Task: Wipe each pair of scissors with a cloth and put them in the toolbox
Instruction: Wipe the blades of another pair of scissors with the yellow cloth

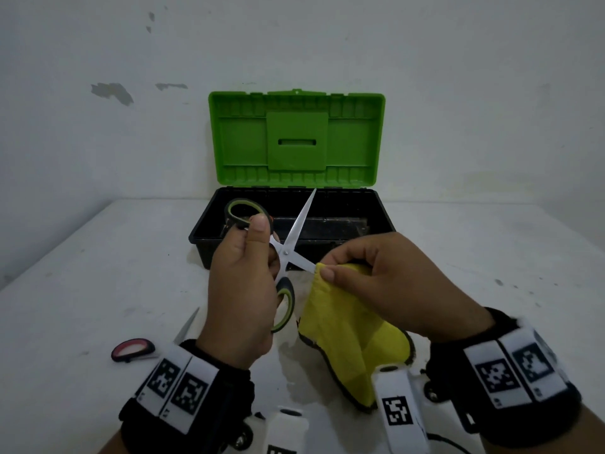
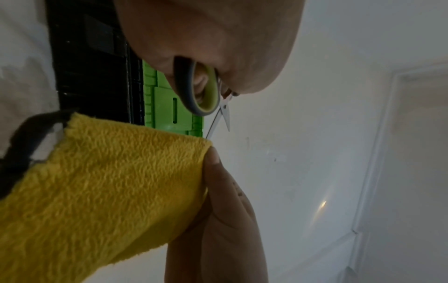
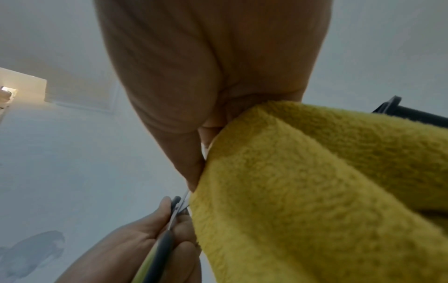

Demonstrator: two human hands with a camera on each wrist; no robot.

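My left hand (image 1: 244, 286) grips green-and-black handled scissors (image 1: 294, 232) by the handles, blades spread apart in front of the toolbox. One blade points up toward the green lid (image 1: 296, 139); the other runs right into the yellow cloth (image 1: 347, 329). My right hand (image 1: 370, 273) pinches the cloth around that lower blade's tip. In the left wrist view the scissors' handle loop (image 2: 203, 92) and the yellow cloth (image 2: 109, 181) show. The right wrist view shows the yellow cloth (image 3: 303, 191) folded over the blade (image 3: 185, 197). The black toolbox (image 1: 383, 221) stands open behind.
A second pair of scissors with a red-and-black handle (image 1: 132, 349) lies on the white table (image 1: 98, 273) at the near left, its blade partly hidden behind my left wrist. A white wall rises just behind the toolbox.
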